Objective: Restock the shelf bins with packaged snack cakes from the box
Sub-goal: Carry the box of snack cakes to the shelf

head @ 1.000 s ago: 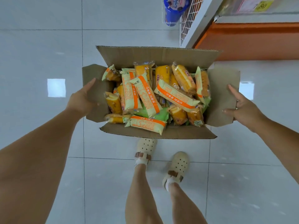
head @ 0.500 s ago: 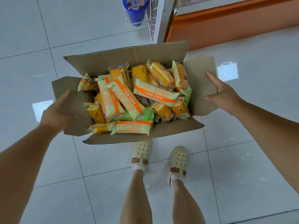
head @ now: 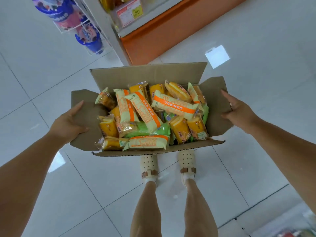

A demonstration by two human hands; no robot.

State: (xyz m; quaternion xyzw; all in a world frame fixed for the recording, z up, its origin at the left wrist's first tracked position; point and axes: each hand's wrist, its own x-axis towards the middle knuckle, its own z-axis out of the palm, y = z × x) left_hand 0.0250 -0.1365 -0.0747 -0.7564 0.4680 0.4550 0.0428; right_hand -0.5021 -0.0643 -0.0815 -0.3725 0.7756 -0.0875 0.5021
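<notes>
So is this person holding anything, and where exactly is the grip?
Yes, the cardboard box of snack cakes: the left hand grips its left side flap, the right hand presses flat against its right side flap.
</notes>
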